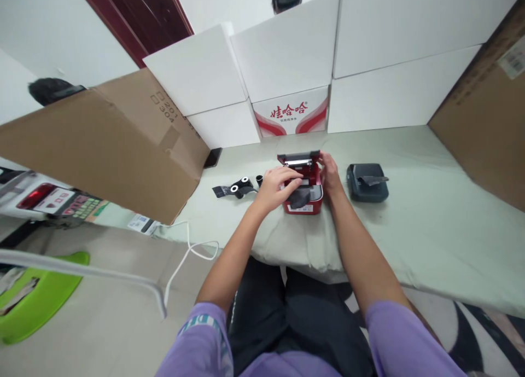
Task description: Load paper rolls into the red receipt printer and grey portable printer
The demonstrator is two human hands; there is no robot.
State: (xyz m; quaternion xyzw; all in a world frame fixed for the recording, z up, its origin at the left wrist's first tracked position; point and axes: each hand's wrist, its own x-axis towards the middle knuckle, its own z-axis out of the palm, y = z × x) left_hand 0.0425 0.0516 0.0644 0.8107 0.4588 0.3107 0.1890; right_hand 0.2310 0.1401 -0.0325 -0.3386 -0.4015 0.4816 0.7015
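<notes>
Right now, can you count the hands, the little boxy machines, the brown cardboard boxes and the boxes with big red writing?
Hands: 2, left hand and right hand
Little machines: 2, red one and dark one
Brown boxes: 2
Red-writing box: 1
Total: 7

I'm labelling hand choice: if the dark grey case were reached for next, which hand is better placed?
Probably the right hand. It is at the right side of the open red device, nearer the dark grey case. The left hand is over the device, farther away, with the right in between.
</notes>
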